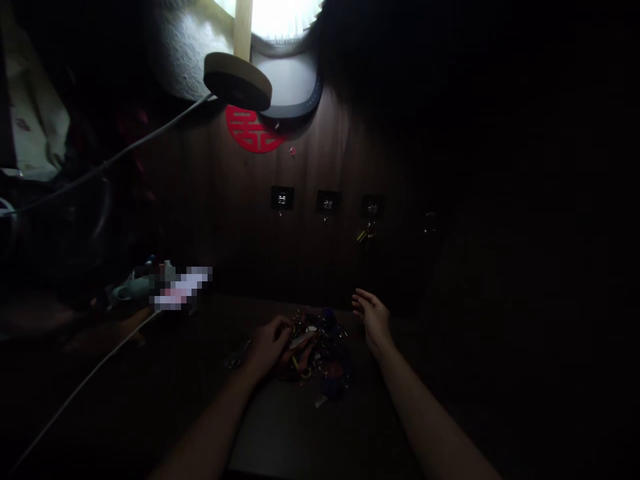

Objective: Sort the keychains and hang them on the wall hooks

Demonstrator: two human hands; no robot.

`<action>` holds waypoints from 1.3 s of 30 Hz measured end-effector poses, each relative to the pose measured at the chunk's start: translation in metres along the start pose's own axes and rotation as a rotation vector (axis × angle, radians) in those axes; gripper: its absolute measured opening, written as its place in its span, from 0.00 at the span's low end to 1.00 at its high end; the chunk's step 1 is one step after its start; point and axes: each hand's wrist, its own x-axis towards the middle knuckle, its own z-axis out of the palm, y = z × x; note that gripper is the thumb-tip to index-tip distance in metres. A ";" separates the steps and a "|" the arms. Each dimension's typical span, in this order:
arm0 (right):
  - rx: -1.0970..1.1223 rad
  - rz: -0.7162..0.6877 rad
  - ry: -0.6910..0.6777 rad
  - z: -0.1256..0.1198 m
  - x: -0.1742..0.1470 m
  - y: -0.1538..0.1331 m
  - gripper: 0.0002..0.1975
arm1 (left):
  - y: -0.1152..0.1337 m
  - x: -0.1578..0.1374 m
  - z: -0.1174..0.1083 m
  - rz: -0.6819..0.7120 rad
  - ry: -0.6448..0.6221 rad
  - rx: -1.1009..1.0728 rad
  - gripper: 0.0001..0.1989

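A tangled pile of small colourful items [317, 353] lies on the dark tabletop between my hands. Orange, blue and yellow strips and shiny metal bits show in it, but the dimness hides their exact kind. My left hand [267, 347] rests at the pile's left side, fingers loosely curved, with nothing plainly held. To the right of the pile, my right hand [373, 320] is raised and empty, its fingers apart. Beyond it, a small yellow-and-black item [363, 236] hangs below a hook [373, 207] on the dark upright panel.
More hooks [283, 199] run along the panel. Above them are a red paper cut-out [255, 133], a lamp with a round base [235, 83], and a pale rounded device [287, 80]. A white cable [145, 140] crosses the left. A blurred bright rectangle [183, 290] sits near a green item [133, 289].
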 end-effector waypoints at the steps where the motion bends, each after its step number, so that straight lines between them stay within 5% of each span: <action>1: -0.020 -0.005 -0.007 -0.001 -0.004 0.004 0.13 | 0.001 -0.001 0.000 0.014 -0.009 0.011 0.10; 7: -0.266 -0.169 -0.091 -0.002 -0.025 0.022 0.11 | 0.006 -0.005 -0.002 0.077 -0.023 0.061 0.09; 15: -0.581 -0.489 -0.376 0.004 -0.041 0.027 0.12 | 0.003 -0.006 -0.006 0.122 0.002 0.148 0.09; 22: -0.658 -0.521 -0.453 0.003 -0.044 0.032 0.13 | -0.004 0.002 -0.028 -0.068 0.244 0.482 0.11; 28: -0.676 -0.513 -0.466 0.003 -0.044 0.029 0.13 | -0.003 0.000 -0.047 -0.260 0.253 0.778 0.12; 33: -0.657 -0.513 -0.472 0.003 -0.045 0.028 0.12 | -0.012 -0.002 -0.045 -0.317 0.139 0.791 0.13; 39: -0.674 -0.518 -0.492 0.003 -0.045 0.029 0.13 | -0.024 0.005 -0.036 -0.150 0.184 0.540 0.11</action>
